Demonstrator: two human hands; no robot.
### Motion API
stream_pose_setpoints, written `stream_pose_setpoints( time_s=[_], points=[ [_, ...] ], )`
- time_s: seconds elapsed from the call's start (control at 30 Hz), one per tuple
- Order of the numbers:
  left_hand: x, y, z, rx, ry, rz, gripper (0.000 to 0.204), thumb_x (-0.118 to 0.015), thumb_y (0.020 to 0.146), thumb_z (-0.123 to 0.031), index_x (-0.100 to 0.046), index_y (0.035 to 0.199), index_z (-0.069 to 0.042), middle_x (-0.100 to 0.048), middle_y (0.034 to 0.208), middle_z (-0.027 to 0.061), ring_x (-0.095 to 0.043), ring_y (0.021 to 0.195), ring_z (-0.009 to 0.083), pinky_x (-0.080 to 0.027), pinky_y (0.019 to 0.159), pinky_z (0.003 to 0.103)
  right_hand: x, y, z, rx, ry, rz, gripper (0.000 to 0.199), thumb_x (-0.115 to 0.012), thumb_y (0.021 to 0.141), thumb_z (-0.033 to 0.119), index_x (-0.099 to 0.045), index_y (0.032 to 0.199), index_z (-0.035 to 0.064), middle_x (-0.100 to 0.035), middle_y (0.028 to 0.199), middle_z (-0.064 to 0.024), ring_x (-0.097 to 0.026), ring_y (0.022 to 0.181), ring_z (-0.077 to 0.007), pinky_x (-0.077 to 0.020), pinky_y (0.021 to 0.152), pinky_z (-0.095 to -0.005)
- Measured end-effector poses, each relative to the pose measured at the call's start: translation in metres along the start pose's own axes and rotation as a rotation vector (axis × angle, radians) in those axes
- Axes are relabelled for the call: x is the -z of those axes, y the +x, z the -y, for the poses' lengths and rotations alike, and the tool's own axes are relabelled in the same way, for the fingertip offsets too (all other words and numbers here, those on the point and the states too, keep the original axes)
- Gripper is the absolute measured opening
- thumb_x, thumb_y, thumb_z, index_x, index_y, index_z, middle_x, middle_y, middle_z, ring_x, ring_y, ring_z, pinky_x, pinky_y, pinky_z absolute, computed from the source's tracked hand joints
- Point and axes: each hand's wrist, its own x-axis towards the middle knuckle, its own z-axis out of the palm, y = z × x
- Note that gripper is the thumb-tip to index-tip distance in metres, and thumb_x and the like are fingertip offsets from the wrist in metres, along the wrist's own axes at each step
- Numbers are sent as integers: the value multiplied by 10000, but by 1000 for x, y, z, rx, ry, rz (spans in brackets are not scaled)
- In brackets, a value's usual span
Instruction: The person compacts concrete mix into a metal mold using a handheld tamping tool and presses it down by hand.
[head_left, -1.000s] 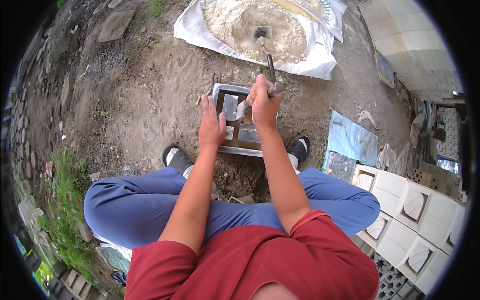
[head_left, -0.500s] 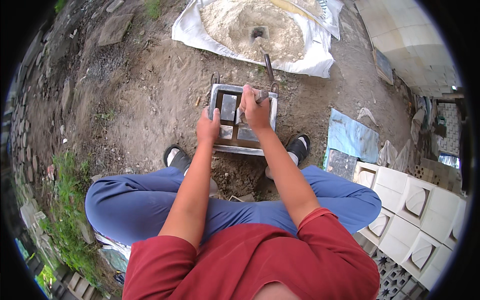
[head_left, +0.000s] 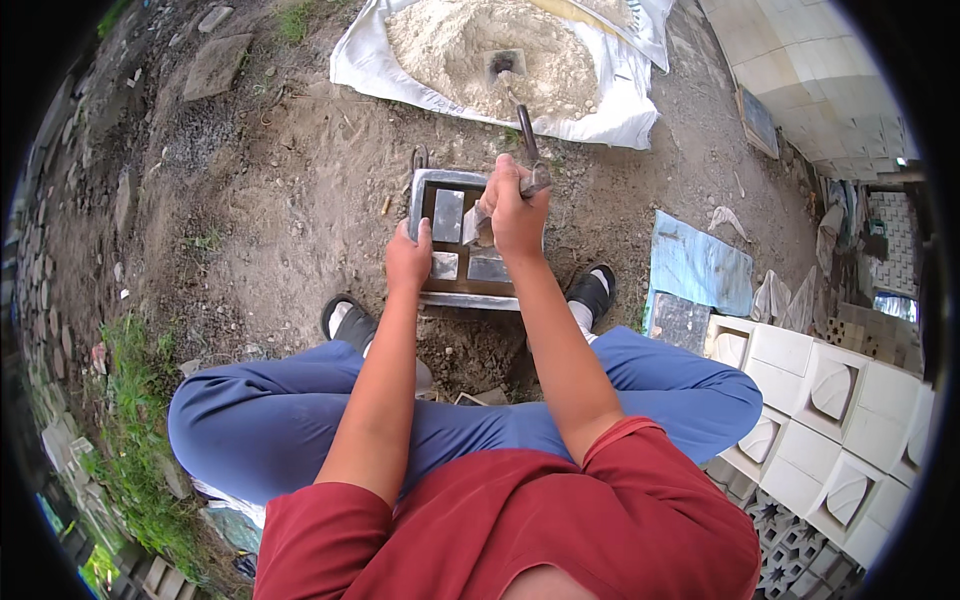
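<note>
A square metal mould [head_left: 470, 300] lies on the ground between my feet, with flat grey plates [head_left: 448, 216] set inside it and dark gaps between them. My left hand [head_left: 407, 257] is closed on the mould's left rim, thumb over the inner edge. Above the mould's right half, my right hand [head_left: 515, 212] is wrapped round a small trowel [head_left: 478, 222]. The trowel's handle end sticks out past my thumb, and its pale, dusty blade points left over the plates. My right hand and forearm hide much of the mould's right side.
Beyond the mould, a pile of pale powder [head_left: 430, 45] rests on a white sheet [head_left: 625, 120], a long-handled tool [head_left: 525, 125] lying in it. On the right are a blue sheet [head_left: 700, 262] and stacked pale blocks [head_left: 785, 365]. Grass [head_left: 140, 400] grows at left.
My right hand has lifted a little with the trowel, whose blade now shows more to the left of my fingers. My left hand stays on the rim. The whole view has shifted slightly.
</note>
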Motion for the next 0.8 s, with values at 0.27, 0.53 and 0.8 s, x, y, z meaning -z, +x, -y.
stream_pose_setpoints(
  time_s=[0.27,0.53,0.8],
  points=[
    [-1,1,-7,4,36,-3,447,-614,1014,-443,-701,1156,-28,-742,998,275,-708,972,476,-554,849,523,8,-1,-24,-24,-296,120,490,-549,1091,338,-528,668,92,-480,557,42,-450,530,-71,-356,512,-314],
    [1,1,-14,16,16,23,449,-619,1010,-448,-711,1125,-25,-740,1002,276,-704,991,474,-551,859,514,15,1,-30,-24,-207,88,491,-562,1084,335,-517,665,82,-468,566,47,-438,526,-72,-354,519,-305],
    [-3,4,-9,39,22,36,522,-616,1001,-503,-708,1121,-3,-737,1033,285,-693,1017,482,-544,883,519,19,15,-20,35,-66,5,498,-525,1118,274,-406,659,122,-375,573,49,-331,504,-72,-300,492,-290]
  ],
)
